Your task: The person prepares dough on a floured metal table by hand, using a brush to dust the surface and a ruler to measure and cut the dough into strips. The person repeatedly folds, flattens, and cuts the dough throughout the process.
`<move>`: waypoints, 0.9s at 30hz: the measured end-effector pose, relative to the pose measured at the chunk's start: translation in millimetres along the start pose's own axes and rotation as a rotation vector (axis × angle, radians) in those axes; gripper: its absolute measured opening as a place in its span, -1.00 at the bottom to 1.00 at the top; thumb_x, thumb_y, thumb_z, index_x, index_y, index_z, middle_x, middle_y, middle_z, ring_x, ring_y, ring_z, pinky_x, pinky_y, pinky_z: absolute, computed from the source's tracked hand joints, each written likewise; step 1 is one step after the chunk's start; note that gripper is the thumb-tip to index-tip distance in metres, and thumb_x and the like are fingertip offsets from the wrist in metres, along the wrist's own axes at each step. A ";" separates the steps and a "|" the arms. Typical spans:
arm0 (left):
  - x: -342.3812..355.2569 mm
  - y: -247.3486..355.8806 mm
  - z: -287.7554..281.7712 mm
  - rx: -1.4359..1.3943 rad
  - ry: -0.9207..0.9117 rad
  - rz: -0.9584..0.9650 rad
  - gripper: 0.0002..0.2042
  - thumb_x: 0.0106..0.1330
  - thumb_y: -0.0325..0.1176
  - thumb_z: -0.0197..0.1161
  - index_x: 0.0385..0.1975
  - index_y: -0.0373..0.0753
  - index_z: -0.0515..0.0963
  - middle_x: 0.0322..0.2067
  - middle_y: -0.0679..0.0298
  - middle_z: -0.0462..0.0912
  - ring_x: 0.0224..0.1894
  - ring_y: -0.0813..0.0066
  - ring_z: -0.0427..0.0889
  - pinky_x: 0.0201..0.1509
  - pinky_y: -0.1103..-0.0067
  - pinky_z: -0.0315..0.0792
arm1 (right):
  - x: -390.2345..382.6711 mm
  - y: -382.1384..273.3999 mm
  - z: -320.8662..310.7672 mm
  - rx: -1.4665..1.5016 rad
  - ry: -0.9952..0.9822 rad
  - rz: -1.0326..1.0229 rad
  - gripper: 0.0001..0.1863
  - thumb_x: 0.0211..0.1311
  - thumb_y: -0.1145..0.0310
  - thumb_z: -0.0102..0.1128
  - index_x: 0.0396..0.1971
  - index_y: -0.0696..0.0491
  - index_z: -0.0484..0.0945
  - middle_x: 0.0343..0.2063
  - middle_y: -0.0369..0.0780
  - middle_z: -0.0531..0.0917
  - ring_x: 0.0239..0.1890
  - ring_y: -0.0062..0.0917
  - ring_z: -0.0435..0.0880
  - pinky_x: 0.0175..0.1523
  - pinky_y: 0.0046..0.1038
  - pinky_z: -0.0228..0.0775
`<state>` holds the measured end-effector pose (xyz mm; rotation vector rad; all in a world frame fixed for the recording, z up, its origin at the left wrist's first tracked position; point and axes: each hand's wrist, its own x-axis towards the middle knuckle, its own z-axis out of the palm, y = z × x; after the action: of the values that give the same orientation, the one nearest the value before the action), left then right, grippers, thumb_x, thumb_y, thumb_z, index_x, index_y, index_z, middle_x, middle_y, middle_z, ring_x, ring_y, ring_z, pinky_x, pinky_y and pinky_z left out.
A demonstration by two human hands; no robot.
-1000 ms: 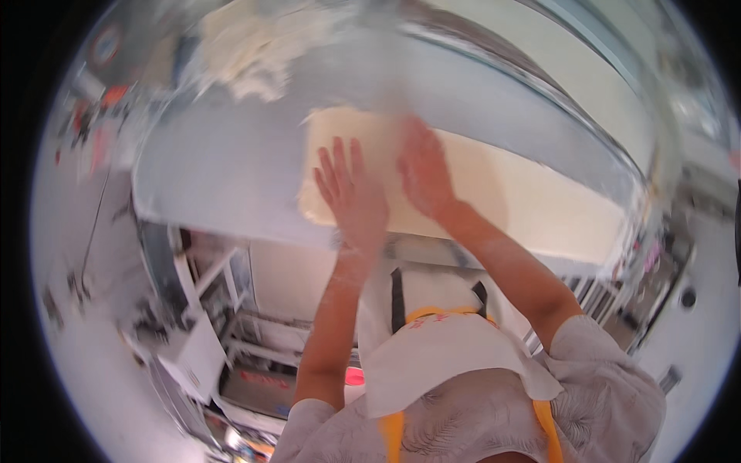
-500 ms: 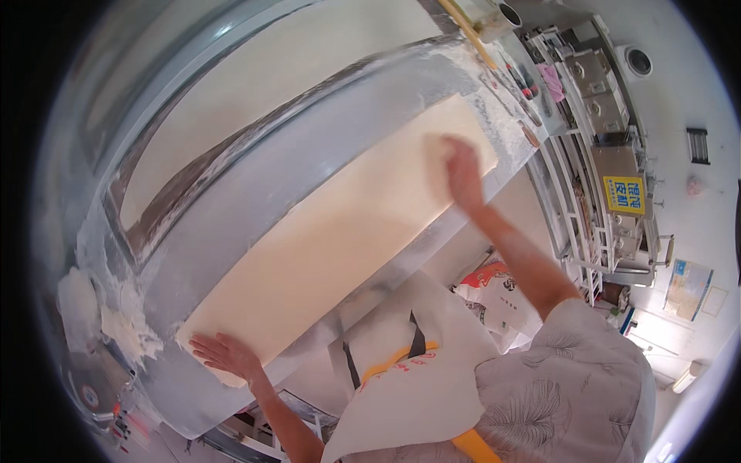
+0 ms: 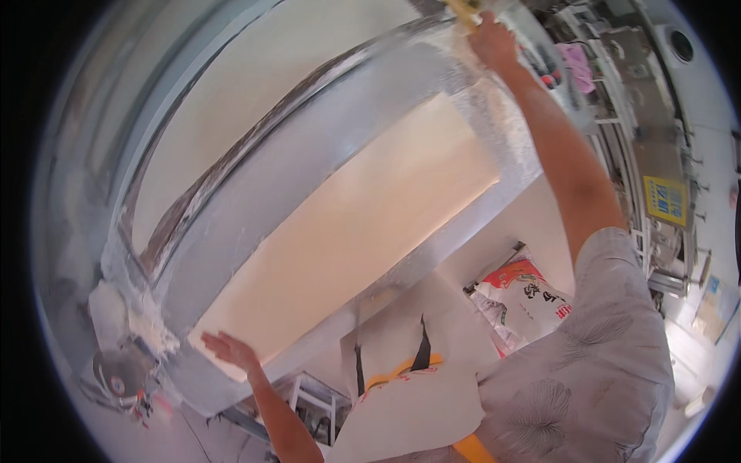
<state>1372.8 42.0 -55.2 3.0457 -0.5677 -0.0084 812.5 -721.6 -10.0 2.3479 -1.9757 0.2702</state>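
Note:
A long pale sheet of dough point(image 3: 347, 231) lies flat on the metal worktop point(image 3: 231, 231). My left hand point(image 3: 231, 351) rests on its near left end, fingers stretched out and palm down. At the far right my right hand point(image 3: 494, 42) is beyond the dough, its fingers closed around a yellowish wooden stick point(image 3: 461, 11). My hand and the picture's edge hide parts of the stick.
Loose flour point(image 3: 494, 116) covers the right end of the worktop, and a floury heap point(image 3: 154, 332) lies at the left. Behind stands a tray-like recess with another pale sheet point(image 3: 231, 116). A printed sack point(image 3: 525, 297) is below, beside metal shelving point(image 3: 641, 154).
My right hand has left the dough's right end, moved up and away, and closed on the wooden stick. My left hand stays on the dough's left end. The view has shifted slightly.

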 end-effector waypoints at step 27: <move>18.2 -136.2 -51.5 -0.619 0.042 0.127 -0.37 0.73 -0.05 -0.28 0.64 -0.31 -0.04 0.65 -0.09 -0.10 0.70 -0.03 -0.21 0.72 0.11 -0.34 | -665.3 -567.3 -137.7 1.124 -1.173 -0.256 -0.66 0.56 0.24 0.09 0.16 0.12 0.39 -0.12 0.14 0.66 0.01 0.11 0.65 0.00 0.01 0.49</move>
<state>1439.5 164.4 -9.7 2.4027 -0.6141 -0.0959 1248.5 46.5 47.8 4.1723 -2.0552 -0.1323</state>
